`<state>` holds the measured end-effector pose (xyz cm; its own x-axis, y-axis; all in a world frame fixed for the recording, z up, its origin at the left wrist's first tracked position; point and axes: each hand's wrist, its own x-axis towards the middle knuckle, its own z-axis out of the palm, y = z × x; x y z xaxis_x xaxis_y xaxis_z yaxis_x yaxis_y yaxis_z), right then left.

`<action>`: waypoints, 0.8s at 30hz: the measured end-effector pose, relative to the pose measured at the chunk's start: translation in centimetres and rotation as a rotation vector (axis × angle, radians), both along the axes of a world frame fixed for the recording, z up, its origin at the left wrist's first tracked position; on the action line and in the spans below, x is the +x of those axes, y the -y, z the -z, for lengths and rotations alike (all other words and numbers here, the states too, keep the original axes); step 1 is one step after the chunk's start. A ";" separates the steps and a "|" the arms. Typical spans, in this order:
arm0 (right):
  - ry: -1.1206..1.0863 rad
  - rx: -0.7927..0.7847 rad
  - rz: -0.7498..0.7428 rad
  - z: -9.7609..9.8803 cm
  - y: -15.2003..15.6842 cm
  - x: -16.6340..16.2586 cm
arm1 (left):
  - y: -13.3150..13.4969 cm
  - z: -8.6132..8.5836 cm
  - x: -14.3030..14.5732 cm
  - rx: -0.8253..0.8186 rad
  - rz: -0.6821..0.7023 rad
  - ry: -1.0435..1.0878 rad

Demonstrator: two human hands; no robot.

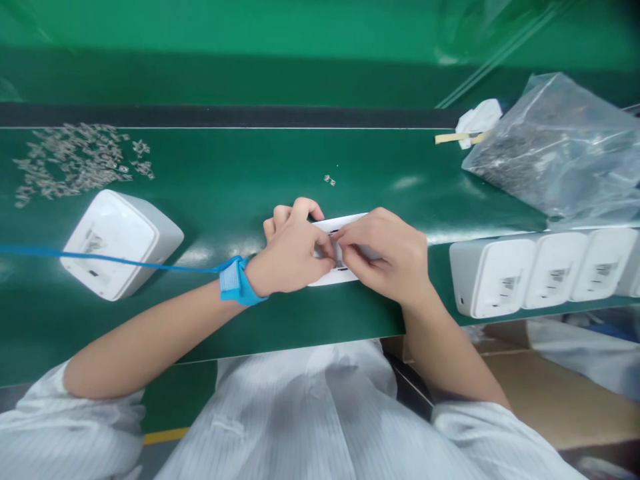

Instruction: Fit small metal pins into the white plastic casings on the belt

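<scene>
Left hand [287,257] and right hand [383,257] both pinch a white card [340,222] above the green bench [310,327]. Long axis runs roughly crosswise to the person, apparently; fingers hide its ends.

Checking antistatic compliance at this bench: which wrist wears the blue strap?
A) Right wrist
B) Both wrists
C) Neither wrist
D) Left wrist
D: the blue strap wraps the left wrist, while the right wrist is bare.
</scene>
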<state>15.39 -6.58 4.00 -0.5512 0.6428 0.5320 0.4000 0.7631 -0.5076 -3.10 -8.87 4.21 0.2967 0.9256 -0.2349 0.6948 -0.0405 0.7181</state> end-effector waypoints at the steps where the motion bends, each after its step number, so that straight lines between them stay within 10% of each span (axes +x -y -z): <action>1: -0.004 -0.007 0.002 0.0 0.0 0.0 | 0.0 0.1 0.1 0.005 -0.001 0.001; 17: -0.009 -0.030 -0.006 0.0 0.0 0.1 | -0.8 -0.3 -0.6 -0.063 0.088 0.006; 24: -0.289 -0.124 0.012 0.1 0.1 0.6 | 3.2 -0.1 -1.6 0.275 -0.006 -0.164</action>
<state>16.02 -6.68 3.90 -0.3808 0.7183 0.5822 0.2345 0.6841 -0.6907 -4.66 -12.12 4.29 0.2702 0.9626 -0.0198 0.8009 -0.2133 0.5595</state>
